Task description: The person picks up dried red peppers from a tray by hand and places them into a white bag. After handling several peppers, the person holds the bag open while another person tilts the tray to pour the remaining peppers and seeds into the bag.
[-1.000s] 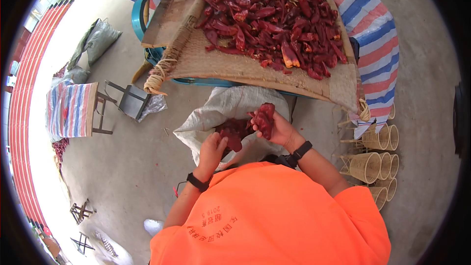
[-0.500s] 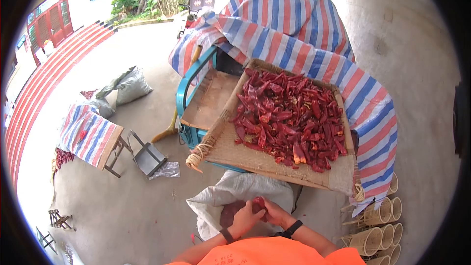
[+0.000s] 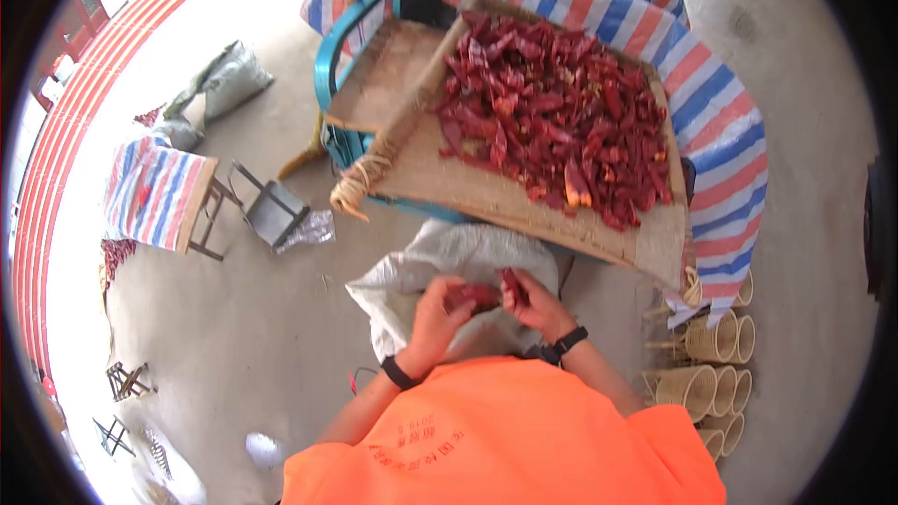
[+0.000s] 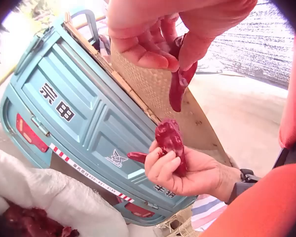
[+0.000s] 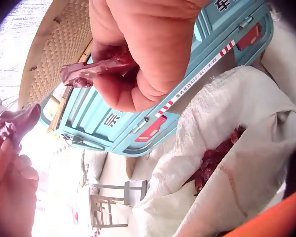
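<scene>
Over an open white woven sack (image 3: 388, 295), my left hand (image 3: 435, 327) pinches a dried red chili pepper (image 3: 482, 295) between thumb and fingers. In the left wrist view that pepper (image 4: 180, 89) hangs down from the fingertips. Close beside it, my right hand (image 3: 543, 307) grips more dried red chili pepper (image 4: 170, 138), curled fingers wrapped round it, and a narrow end pokes out at the side. The right wrist view shows this pepper (image 5: 91, 71) jutting past the thumb. More red peppers (image 5: 212, 160) lie inside the sack.
A flat woven tray (image 3: 552, 210) heaped with dried red peppers (image 3: 552, 112) rests on a teal cart (image 4: 74, 98) ahead. Striped sheeting (image 3: 730, 131) drapes behind. Wicker baskets (image 3: 706, 341) stand at the right; a small dark chair (image 3: 276, 215) is at the left.
Both hands first held peppers apart over the sack, then came together, and now stand slightly apart again, each with pepper. The head view tilted up, then partly back down.
</scene>
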### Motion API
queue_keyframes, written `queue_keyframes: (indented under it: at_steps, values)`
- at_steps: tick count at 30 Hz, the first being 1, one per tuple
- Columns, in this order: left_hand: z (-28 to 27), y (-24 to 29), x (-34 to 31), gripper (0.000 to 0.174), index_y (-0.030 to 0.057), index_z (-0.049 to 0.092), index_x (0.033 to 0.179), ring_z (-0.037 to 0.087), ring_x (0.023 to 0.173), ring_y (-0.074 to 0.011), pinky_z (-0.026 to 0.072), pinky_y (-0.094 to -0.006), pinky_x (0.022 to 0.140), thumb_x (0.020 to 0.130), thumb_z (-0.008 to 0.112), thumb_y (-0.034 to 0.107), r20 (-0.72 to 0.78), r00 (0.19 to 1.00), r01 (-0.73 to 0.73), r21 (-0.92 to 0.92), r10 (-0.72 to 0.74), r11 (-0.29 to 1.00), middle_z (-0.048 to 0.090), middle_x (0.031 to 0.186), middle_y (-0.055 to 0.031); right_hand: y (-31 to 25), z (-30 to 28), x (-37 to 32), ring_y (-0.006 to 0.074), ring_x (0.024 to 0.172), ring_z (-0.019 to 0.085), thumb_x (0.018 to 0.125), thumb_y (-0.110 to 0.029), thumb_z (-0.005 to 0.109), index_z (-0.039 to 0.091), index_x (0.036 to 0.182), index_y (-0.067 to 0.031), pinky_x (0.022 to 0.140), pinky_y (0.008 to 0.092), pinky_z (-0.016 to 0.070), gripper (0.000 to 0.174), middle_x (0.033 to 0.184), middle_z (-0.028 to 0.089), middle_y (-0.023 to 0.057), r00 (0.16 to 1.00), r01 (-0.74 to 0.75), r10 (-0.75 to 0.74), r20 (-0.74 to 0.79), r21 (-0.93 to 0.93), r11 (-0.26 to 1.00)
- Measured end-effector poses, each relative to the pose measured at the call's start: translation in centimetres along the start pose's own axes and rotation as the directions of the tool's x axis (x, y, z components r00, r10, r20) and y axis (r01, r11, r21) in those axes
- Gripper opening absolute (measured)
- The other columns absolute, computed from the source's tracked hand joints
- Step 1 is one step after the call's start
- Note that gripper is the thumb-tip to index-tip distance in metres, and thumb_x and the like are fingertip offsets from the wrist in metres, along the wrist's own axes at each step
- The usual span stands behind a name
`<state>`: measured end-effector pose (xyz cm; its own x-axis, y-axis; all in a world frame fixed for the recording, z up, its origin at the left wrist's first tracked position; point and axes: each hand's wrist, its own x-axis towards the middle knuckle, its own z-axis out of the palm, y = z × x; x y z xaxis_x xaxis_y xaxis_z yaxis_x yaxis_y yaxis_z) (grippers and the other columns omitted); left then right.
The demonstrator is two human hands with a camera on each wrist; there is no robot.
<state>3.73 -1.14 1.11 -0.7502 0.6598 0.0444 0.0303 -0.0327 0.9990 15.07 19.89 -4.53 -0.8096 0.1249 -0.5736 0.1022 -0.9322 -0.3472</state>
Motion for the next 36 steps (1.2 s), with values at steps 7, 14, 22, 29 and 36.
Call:
queue_keyframes:
  at_steps: [7,14,22,29,36]
  values:
    - [-2.0,3.0,0.2,0.032,0.005,0.057,0.099,0.056,0.078,-0.0137,0.0466,-0.0241,0.07,0.073,0.061,-0.014,-0.046,0.984,-0.165,0.129,0.172,0.978,0.051,0.095,-0.0051,-0.6,2.6,-1.5,0.0112,0.07,0.058,0.095,-0.023,0.058,0.058,0.098,-0.012,0.056,0.0264,0.0491,0.011,0.088,0.063,0.0005,0.992,0.119,-0.123,-0.01,-0.17,0.978]
    - [-2.5,1.1,0.1,0.036,0.0056,0.058,0.102,0.056,0.085,-0.0196,0.0482,-0.0264,0.07,0.071,0.059,-0.014,0.001,0.985,-0.167,0.2,0.171,0.965,0.048,0.1,-0.008,-0.7,5.0,-2.2,0.0109,0.074,0.056,0.097,-0.022,0.054,0.055,0.101,-0.0126,0.059,0.0263,0.0473,0.01,0.091,0.059,0.0008,0.99,0.141,-0.135,0.039,-0.305,0.942]
    - [-3.6,-18.6,-3.1,0.077,0.003,0.032,0.14,0.062,0.097,-0.0342,0.049,-0.0358,0.086,0.078,0.073,0.025,0.459,0.721,0.075,0.694,-0.52,0.716,0.059,0.115,-0.0225,-0.4,6.0,-2.2,0.0117,0.092,0.06,0.096,-0.02,0.056,0.056,0.102,-0.0108,0.064,0.0271,0.0502,0.011,0.108,0.06,0.0012,0.986,0.163,-0.143,0.08,-0.375,0.913]
    - [-2.1,-14.9,-4.4,0.05,-0.0017,0.054,0.125,0.061,0.106,-0.0322,0.0473,-0.0384,0.09,0.088,0.061,0.03,0.657,0.548,0.025,0.606,-0.518,0.795,0.063,0.114,-0.0217,0.0,5.7,-2.0,0.0095,0.093,0.059,0.092,-0.012,0.058,0.059,0.101,-0.0109,0.08,0.0252,0.0503,0.009,0.104,0.057,-0.0023,0.966,0.25,-0.252,0.058,-0.457,0.853]
    - [-2.1,-10.1,-5.8,0.032,0.0115,0.063,0.119,0.061,0.105,-0.0324,0.0483,-0.0373,0.089,0.094,0.048,0.026,0.774,0.352,0.065,0.541,-0.527,0.838,0.064,0.116,-0.0139,1.2,5.3,-1.4,0.006,0.081,0.055,0.092,-0.012,0.059,0.06,0.101,-0.0086,0.075,0.0215,0.0474,0.01,0.094,0.057,-0.0021,0.93,0.318,-0.319,0.183,-0.836,0.448]
